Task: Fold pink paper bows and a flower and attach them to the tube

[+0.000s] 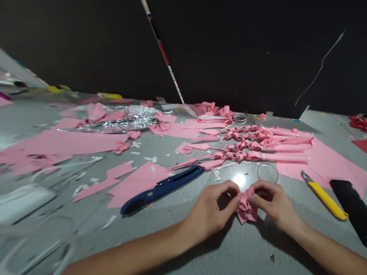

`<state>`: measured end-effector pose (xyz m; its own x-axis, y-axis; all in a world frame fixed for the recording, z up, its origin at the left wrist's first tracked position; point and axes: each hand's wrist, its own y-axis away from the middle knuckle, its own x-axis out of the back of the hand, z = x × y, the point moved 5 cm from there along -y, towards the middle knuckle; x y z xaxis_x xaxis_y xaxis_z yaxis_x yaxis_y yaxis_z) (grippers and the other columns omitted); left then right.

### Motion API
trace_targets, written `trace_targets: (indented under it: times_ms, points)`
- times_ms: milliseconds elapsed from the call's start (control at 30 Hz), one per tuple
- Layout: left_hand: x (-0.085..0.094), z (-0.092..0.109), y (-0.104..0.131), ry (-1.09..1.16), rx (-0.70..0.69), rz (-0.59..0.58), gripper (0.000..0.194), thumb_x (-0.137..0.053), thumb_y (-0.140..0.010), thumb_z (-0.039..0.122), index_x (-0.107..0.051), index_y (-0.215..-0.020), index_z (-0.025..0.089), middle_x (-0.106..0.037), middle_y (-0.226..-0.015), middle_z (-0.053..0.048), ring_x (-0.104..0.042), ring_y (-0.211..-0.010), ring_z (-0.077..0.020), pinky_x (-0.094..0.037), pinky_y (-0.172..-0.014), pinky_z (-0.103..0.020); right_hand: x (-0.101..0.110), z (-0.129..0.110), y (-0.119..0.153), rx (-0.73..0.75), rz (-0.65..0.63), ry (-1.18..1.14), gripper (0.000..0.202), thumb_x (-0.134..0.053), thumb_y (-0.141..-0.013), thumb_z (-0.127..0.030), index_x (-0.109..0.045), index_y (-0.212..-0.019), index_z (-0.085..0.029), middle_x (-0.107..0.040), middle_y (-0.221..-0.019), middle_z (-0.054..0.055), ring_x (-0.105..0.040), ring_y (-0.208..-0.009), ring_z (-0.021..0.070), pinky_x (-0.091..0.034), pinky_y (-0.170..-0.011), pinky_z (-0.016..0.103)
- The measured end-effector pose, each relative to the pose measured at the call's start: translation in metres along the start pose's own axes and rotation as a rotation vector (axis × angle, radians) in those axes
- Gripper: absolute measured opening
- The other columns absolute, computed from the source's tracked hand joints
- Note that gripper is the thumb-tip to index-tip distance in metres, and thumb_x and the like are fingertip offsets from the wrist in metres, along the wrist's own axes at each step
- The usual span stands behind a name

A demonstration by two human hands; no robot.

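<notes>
A small folded pink paper flower [246,209] is held between both hands, just above the grey table. My left hand [213,204] pinches its left side between thumb and index finger. On the other side, my right hand [273,200] grips the flower's upper right edge with thumb and fingertips. Behind the hands lie pink paper braids with rolled ends [283,157]. A clear tape ring [267,172] rests just beyond my right hand. To the left of my left hand is a dark blue long-handled tool [163,190], lying on pink paper.
A yellow cutter [327,199] and a black phone [351,208] lie at the right. Pink sheets [71,142], crumpled silver foil [134,118] and white scraps spread over the left and middle. A dark panel [229,49] stands behind the table [183,244].
</notes>
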<state>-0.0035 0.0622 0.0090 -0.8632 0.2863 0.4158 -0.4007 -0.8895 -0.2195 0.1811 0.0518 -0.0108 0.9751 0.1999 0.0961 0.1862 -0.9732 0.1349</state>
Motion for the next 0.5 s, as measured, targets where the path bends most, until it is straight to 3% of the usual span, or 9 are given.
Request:
trace_targets:
  times_ms: [367, 500]
  points:
    - [-0.0052, -0.0035, 0.0025, 0.002, -0.012, -0.018, 0.017, -0.064, -0.097, 0.027, -0.075, -0.088, 0.018, -0.077, -0.076, -0.001, -0.070, -0.068, -0.0152, -0.050, -0.066, -0.025, -0.0077, -0.0009, 0.0041, -0.048, -0.061, 0.016, 0.019, -0.074, -0.087, -0.039, -0.072, -0.084, -0.020, -0.071, -0.060, 0.001, -0.068, -0.056, 0.0182, -0.051, -0.061, 0.030]
    - [-0.0022, 0.0027, -0.0026, 0.023, -0.050, -0.015, 0.016, -0.065, -0.097, 0.029, -0.075, -0.095, 0.017, -0.077, -0.085, -0.004, -0.071, -0.075, -0.0166, -0.053, -0.071, -0.026, -0.0058, -0.0046, 0.0018, 0.010, -0.080, 0.044, 0.023, -0.078, -0.087, -0.042, -0.075, -0.081, -0.020, -0.073, -0.069, 0.001, -0.066, -0.063, 0.0167, -0.051, -0.063, 0.029]
